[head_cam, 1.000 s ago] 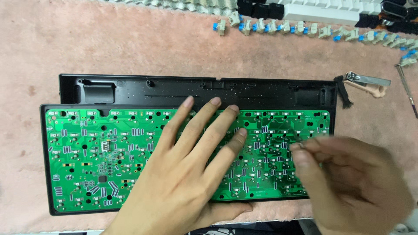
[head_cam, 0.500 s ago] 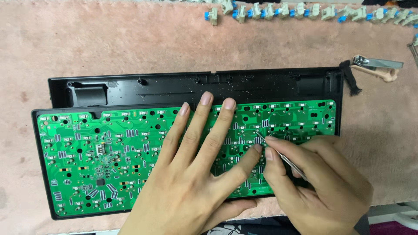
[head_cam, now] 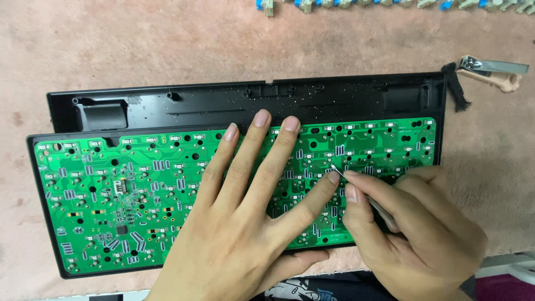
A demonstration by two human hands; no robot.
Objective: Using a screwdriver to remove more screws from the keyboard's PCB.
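green circuit board (head_cam: 111, 195) lies in its black keyboard case (head_cam: 223, 103) on a pink mat (head_cam: 139, 44). left hand (head_cam: 245, 217) stays spread flat on it; right hand (head_cam: 412, 228), now closer, pinches thin metal tweezers (head_cam: 362, 192), tip touching the board beside the left forefinger.

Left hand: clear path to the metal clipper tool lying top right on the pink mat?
Probably not as things stand. The left hand lies flat on the green circuit board, and the right hand, pinching a thin metal tool, sits between it and the metal clipper tool.
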